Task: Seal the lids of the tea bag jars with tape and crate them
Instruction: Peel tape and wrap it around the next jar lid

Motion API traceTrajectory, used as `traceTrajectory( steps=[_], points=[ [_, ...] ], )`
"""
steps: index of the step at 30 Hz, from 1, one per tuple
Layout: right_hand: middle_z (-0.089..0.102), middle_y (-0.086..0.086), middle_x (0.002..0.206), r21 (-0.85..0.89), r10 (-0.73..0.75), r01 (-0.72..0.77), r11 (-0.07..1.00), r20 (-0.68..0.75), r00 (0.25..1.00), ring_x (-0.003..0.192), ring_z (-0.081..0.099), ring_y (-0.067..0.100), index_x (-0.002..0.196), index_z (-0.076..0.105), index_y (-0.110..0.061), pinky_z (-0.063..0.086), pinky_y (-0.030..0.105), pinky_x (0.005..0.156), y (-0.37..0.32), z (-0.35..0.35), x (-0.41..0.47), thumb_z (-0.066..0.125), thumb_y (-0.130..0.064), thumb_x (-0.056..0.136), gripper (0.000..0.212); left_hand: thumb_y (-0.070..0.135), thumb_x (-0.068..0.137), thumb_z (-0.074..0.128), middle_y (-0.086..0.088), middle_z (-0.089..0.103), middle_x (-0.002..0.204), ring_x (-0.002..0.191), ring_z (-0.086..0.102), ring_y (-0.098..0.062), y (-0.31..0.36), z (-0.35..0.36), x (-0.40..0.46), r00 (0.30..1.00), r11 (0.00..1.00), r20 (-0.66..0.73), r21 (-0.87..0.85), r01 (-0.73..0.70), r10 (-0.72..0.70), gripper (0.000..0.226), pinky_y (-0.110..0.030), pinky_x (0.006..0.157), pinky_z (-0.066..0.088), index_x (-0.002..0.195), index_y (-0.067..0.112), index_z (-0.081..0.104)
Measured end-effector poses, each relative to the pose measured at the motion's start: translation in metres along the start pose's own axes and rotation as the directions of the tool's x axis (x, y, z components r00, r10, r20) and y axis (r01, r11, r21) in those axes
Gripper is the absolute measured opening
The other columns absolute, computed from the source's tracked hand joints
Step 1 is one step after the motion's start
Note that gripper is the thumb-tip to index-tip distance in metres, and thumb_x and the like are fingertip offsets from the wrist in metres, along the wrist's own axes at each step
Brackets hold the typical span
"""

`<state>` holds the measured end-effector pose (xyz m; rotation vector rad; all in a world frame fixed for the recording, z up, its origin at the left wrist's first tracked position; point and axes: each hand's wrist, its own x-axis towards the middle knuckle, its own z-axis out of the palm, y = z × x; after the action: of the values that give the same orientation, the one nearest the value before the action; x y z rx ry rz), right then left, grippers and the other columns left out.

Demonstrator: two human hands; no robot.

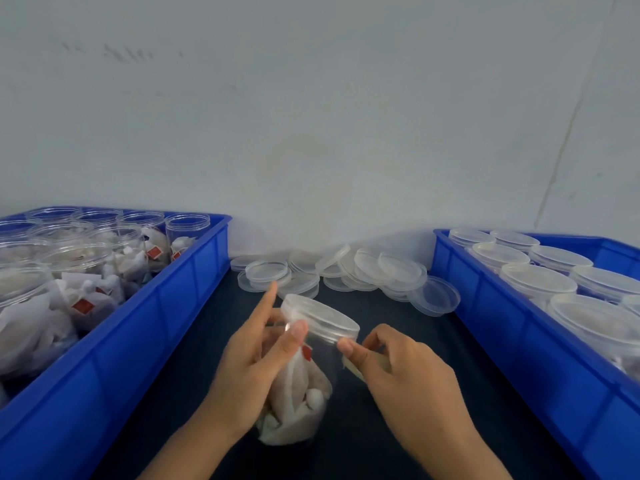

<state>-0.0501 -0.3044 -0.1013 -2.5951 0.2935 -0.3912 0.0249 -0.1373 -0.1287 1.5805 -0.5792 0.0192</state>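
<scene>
Against the pale grey wall [311, 116] at the far side, a dark blue-black work surface [398, 427] runs between two containers. The large blue plastic crate on the left [145, 327] holds open clear jars packed with white tea bags carrying red tags. The large blue plastic crate on the right [512, 344] holds clear jars with lids fitted. Between the crates, at the far edge of the surface, lies a loose pile of clear round plastic lids [346, 271], several overlapping and some leaning on one another.

Near the centre, above the surface, is a clear cylindrical plastic jar of white tea bags [298, 396], tilted with its clear round lid [320, 318] pointing far and up. The left hand [252, 368] grips the jar body, thumb pressed near the lid rim, index finger extended straight toward the lid pile. The right hand [401, 372] has its fingers curled, thumb and forefinger pinching a strip of clear tape [353, 370] just beside the lid rim. Whether the tape already adheres to the jar cannot be determined.
</scene>
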Motion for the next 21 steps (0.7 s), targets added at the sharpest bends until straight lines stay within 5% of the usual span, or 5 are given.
traceTrajectory(
  steps=[3,9,13,15,21],
  points=[
    [0.061,-0.013,0.075,0.054,0.006,-0.003,0.999,-0.049,0.999,0.071,0.058,0.002,0.092,0.045,-0.036,0.05,0.022,0.07,0.0,0.007,-0.003,0.018,-0.082,0.067,0.059,0.09,0.041,0.063,0.025,0.065,0.111,0.104,0.062,0.004,0.0,0.004,-0.002,1.0,0.989,-0.015,0.146,-0.008,0.01,0.098,-0.025,0.089,0.052,0.128,0.047,0.048],
    [0.06,-0.012,0.084,0.248,0.154,-0.159,0.956,0.04,0.987,0.077,0.059,0.004,0.094,0.042,-0.033,0.053,0.03,0.075,0.001,0.013,0.0,0.039,-0.074,0.081,0.043,0.084,0.032,0.076,0.027,0.065,0.102,0.091,0.066,0.004,-0.003,0.012,0.002,0.998,0.987,-0.061,0.16,0.028,-0.019,0.088,-0.024,0.078,0.053,0.107,0.044,0.049],
    [0.06,-0.011,0.081,0.252,0.2,-0.229,0.94,0.135,0.97,0.074,0.057,0.006,0.092,0.05,-0.027,0.049,0.027,0.071,0.003,0.011,0.001,0.025,-0.092,0.054,0.079,0.08,0.035,0.078,0.02,0.068,0.101,0.091,0.068,-0.003,-0.003,0.011,0.003,0.998,0.992,-0.056,0.127,0.013,-0.006,0.086,-0.033,0.083,0.055,0.106,0.042,0.047],
    [0.057,-0.01,0.065,0.261,0.158,-0.206,0.943,0.193,0.968,0.059,0.051,0.007,0.083,0.062,-0.019,0.045,0.028,0.064,0.003,0.009,0.003,0.022,-0.094,0.043,0.094,0.08,0.034,0.078,0.02,0.067,0.102,0.094,0.067,-0.003,-0.003,0.01,0.002,0.999,0.993,-0.043,0.118,0.011,-0.006,0.09,-0.031,0.084,0.055,0.109,0.04,0.047],
    [0.042,-0.006,0.047,0.504,0.0,-0.137,0.853,0.262,0.965,0.043,0.034,0.009,0.069,0.05,-0.015,0.031,0.023,0.046,0.0,0.006,0.001,0.052,-0.081,0.053,0.068,0.061,0.044,0.078,0.02,0.07,0.099,0.088,0.067,0.001,-0.006,0.0,0.007,0.999,0.999,-0.031,-0.007,0.039,-0.039,0.079,-0.01,0.068,0.051,0.11,0.027,0.052]
  ],
)
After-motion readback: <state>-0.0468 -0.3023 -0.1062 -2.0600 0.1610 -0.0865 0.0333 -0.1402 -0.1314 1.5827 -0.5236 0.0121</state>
